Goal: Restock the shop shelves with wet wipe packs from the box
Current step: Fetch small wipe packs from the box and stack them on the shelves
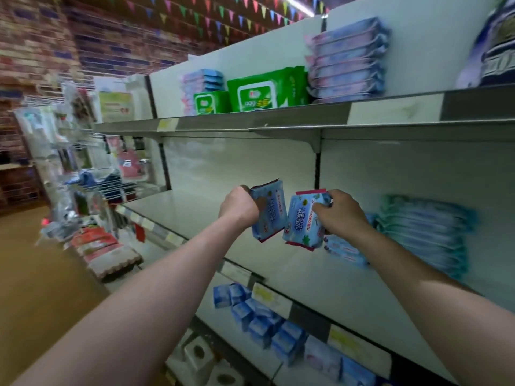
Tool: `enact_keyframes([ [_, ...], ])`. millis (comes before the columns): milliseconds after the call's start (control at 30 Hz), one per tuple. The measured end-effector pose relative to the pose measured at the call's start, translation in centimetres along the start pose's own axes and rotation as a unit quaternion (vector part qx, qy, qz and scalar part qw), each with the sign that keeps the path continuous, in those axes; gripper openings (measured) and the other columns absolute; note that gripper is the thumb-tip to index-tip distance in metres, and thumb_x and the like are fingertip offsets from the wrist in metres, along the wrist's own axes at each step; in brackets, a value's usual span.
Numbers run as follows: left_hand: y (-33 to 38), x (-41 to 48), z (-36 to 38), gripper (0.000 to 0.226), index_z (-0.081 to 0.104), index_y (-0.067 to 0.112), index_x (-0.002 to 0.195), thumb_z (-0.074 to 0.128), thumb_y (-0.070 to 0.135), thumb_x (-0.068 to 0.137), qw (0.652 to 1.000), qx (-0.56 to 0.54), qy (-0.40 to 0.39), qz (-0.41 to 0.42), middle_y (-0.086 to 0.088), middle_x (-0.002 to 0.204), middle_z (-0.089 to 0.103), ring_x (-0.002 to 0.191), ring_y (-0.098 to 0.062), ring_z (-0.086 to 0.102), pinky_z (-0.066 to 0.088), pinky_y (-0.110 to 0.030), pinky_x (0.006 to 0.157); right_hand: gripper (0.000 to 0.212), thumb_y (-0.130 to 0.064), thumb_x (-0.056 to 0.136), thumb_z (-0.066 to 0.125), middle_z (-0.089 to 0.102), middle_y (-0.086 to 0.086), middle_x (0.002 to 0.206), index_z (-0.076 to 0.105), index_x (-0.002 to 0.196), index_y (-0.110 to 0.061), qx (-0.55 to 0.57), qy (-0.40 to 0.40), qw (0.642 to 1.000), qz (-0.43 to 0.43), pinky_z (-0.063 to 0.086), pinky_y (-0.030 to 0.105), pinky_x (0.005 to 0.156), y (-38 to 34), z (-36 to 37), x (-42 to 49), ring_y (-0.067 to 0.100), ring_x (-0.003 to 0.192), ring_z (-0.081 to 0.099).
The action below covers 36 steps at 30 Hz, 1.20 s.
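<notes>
Above the pale middle shelf (211, 218): left hand (238, 206) grips one blue plastic wipe pack (269, 211), right hand (341, 214) another (302, 222). Stacked teal packs (426, 232) already shelved; most shelf space unfilled.

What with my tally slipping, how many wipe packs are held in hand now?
2. The left hand grips one blue pack; the right hand grips the other pack. More may hide behind them.
</notes>
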<state>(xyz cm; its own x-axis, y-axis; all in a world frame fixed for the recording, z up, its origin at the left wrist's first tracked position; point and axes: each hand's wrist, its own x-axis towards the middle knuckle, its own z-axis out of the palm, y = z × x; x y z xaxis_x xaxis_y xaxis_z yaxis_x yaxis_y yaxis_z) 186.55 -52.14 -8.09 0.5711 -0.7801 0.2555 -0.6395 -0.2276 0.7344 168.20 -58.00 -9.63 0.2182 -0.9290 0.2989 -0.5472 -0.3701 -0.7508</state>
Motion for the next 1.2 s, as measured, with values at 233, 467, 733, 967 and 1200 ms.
enact_keyframes([
  [233, 1.9, 3.7, 3.9, 0.019, 0.063, 0.01, 0.099, 0.055, 0.025, 0.09, 0.994, -0.08, -0.057, 0.043, -0.01, 0.098, 0.07, 0.087, -0.03, 0.068, 0.06, -0.045, 0.075, 0.018, -0.026, 0.087, 0.056, 0.067, 0.004, 0.092, 0.063, 0.098, -0.013, -0.031, 0.064, 0.997, 0.037, 0.046, 0.031, 0.071, 1.8, -1.6, 2.7, 0.025, 0.084, 0.062],
  [467, 2.8, 8.4, 6.5, 0.018, 0.054, 0.008, 0.107, 0.062, 0.015, 0.094, 0.899, -0.386, -0.161, -0.133, -0.014, 0.102, 0.065, 0.088, -0.026, 0.063, 0.051, -0.039, 0.077, 0.025, -0.022, 0.085, 0.064, 0.07, 0.016, 0.087, 0.067, 0.09, 0.002, 0.053, 0.12, 0.982, 0.135, 0.058, 0.039, 0.071, 3.3, -2.4, 6.0, 0.029, 0.076, 0.068],
  [733, 4.3, 10.2, 10.6, 0.03, 0.058, 0.009, 0.113, 0.068, 0.025, 0.089, 0.804, -0.463, -0.331, -0.17, -0.016, 0.133, 0.053, 0.118, -0.032, 0.053, 0.041, -0.06, 0.094, 0.014, -0.008, 0.092, 0.06, 0.059, 0.011, 0.071, 0.057, 0.078, -0.006, 0.236, 0.167, 0.933, 0.215, 0.058, 0.033, 0.066, 3.8, -1.9, 6.6, 0.022, 0.065, 0.061],
  [967, 5.2, 10.9, 14.0, 0.027, 0.058, 0.007, 0.109, 0.062, 0.028, 0.094, 0.756, -0.496, -0.396, -0.163, -0.014, 0.1, 0.061, 0.106, -0.04, 0.06, 0.047, -0.062, 0.084, 0.023, -0.007, 0.092, 0.059, 0.064, 0.02, 0.092, 0.052, 0.113, -0.001, 0.294, 0.181, 0.904, 0.252, 0.053, 0.023, 0.044, 4.9, -0.9, 6.7, 0.021, 0.063, 0.065],
  [1200, 5.4, 11.6, 15.8, 0.03, 0.055, 0.009, 0.118, 0.061, 0.026, 0.095, 0.766, -0.485, -0.399, -0.138, -0.014, 0.11, 0.063, 0.087, -0.033, 0.063, 0.05, -0.054, 0.082, 0.017, -0.015, 0.096, 0.056, 0.065, 0.018, 0.08, 0.054, 0.083, -0.004, 0.157, 0.167, 0.939, 0.256, 0.057, 0.028, 0.053, 6.3, -0.7, 6.4, 0.023, 0.063, 0.065],
])
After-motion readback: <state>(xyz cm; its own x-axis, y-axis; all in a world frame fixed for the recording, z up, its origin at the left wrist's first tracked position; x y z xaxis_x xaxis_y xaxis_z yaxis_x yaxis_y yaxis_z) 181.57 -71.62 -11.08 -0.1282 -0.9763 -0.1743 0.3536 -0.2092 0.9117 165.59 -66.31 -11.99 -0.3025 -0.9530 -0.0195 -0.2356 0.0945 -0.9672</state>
